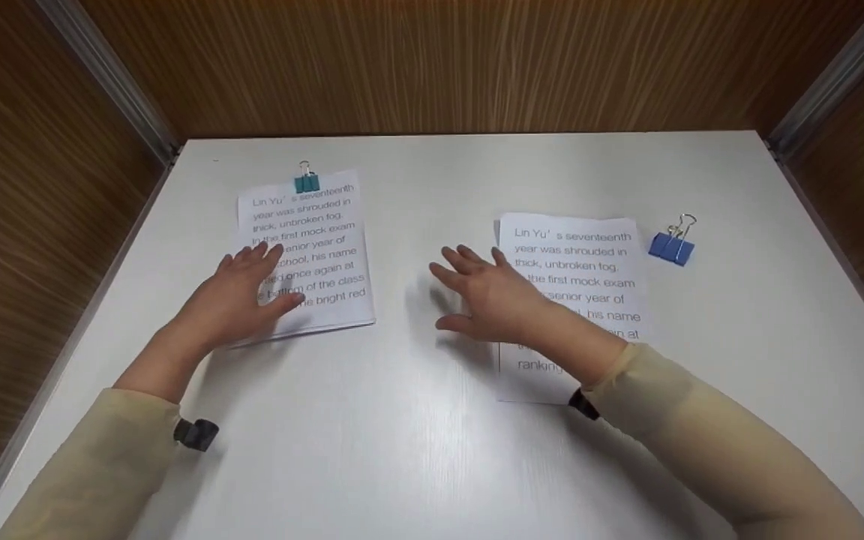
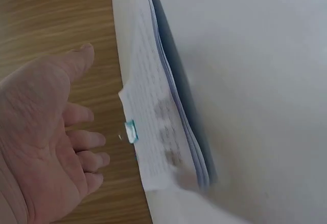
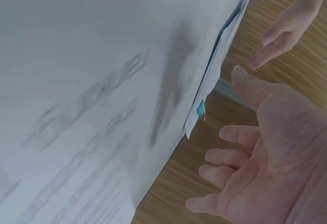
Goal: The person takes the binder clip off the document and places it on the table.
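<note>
On the left of the table, a stack of printed paper sheets [image 1: 327,255] has a teal binder clip [image 1: 307,183] on its top edge. My left hand [image 1: 233,300] hovers over this stack's lower left part, fingers spread and holding nothing. The left wrist view shows a gap between that hand [image 2: 46,137] and the sheets [image 2: 148,106]. A second stack of printed sheets [image 1: 597,262] lies to the right, without a clip on its visible edges. Above its left edge is my right hand [image 1: 499,300], fingers apart and pointing left, nothing in it. A blue binder clip [image 1: 672,249] stands right of that stack.
The white table [image 1: 432,465] is bounded by a wood-grain panel [image 1: 432,67] at the back and similar panels at both sides. Metal strips [image 1: 106,75] run along the corners. Black bands [image 1: 196,433] show at the sleeve cuffs.
</note>
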The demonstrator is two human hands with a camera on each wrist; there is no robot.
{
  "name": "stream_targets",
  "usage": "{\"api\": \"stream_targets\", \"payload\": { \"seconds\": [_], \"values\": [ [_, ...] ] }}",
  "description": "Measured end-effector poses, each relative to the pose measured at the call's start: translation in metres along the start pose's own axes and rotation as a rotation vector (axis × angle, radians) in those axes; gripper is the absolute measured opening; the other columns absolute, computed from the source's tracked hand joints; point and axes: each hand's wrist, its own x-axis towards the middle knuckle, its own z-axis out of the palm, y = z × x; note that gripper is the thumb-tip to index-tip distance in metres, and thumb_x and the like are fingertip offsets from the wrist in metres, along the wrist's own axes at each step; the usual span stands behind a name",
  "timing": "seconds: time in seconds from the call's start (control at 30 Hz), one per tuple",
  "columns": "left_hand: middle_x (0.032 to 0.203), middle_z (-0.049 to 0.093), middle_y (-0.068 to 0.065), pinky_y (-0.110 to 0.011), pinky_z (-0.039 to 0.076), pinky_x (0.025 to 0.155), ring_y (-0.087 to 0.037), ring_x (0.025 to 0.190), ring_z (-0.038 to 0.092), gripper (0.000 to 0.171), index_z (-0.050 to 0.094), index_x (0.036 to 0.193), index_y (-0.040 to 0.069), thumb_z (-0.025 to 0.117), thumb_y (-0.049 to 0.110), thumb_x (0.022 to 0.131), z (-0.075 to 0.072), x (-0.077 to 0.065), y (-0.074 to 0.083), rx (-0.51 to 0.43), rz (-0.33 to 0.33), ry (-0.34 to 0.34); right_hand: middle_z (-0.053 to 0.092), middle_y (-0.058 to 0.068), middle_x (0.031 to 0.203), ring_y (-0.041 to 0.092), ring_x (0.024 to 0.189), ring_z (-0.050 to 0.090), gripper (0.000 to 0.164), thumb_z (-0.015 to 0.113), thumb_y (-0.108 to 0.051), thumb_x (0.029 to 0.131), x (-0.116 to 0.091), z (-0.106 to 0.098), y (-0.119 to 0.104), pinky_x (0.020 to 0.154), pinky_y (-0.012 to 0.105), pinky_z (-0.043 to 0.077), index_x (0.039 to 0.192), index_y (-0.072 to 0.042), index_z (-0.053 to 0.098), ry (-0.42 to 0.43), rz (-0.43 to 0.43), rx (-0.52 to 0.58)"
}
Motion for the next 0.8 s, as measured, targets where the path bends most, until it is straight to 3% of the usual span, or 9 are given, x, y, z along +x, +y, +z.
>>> {"api": "stream_targets", "payload": {
  "seconds": [0.2, 0.4, 0.63, 0.8],
  "values": [
    [0.169, 0.024, -0.033, -0.071, 0.016, 0.123, -0.058, 0.155, 0.017, 0.094, 0.027, 0.166, -0.003, 0.063, 0.055, 0.102, 0.005, -0.001, -0.025, 0.031, -0.011, -0.053, 0.024, 0.013, 0.174, 0.035, 0.16, 0.023, 0.082, 0.068, -0.052, 0.101, 0.03, 0.011, -0.027, 0.125, 0.068, 0.019, 0.167, -0.014, 0.036, -0.035, -0.071, -0.015],
    [0.168, 0.022, -0.034, -0.075, 0.017, 0.12, -0.061, 0.153, 0.014, 0.093, 0.032, 0.165, -0.001, 0.071, 0.05, 0.098, 0.012, -0.003, -0.039, 0.007, -0.04, -0.133, 0.021, 0.009, 0.175, 0.033, 0.161, 0.02, 0.084, 0.068, -0.054, 0.101, 0.052, 0.022, -0.049, 0.125, 0.067, 0.018, 0.168, -0.019, 0.033, -0.109, -0.111, -0.042],
    [0.169, 0.019, -0.033, -0.074, 0.016, 0.121, -0.061, 0.153, 0.012, 0.09, 0.031, 0.165, 0.001, 0.07, 0.048, 0.099, 0.015, 0.0, -0.042, -0.002, -0.059, -0.209, 0.02, 0.002, 0.176, 0.031, 0.162, 0.016, 0.084, 0.058, -0.062, 0.103, 0.068, 0.033, -0.063, 0.126, 0.067, 0.016, 0.17, -0.021, 0.028, -0.236, -0.097, -0.152],
    [0.169, 0.02, -0.032, -0.073, 0.018, 0.122, -0.06, 0.154, 0.013, 0.089, 0.031, 0.166, 0.003, 0.069, 0.049, 0.099, 0.015, 0.002, -0.042, 0.008, -0.059, -0.223, 0.023, 0.003, 0.176, 0.031, 0.162, 0.019, 0.082, 0.055, -0.061, 0.105, 0.07, 0.038, -0.067, 0.126, 0.066, 0.019, 0.17, -0.019, 0.029, -0.249, -0.078, -0.201]
  ]
}}
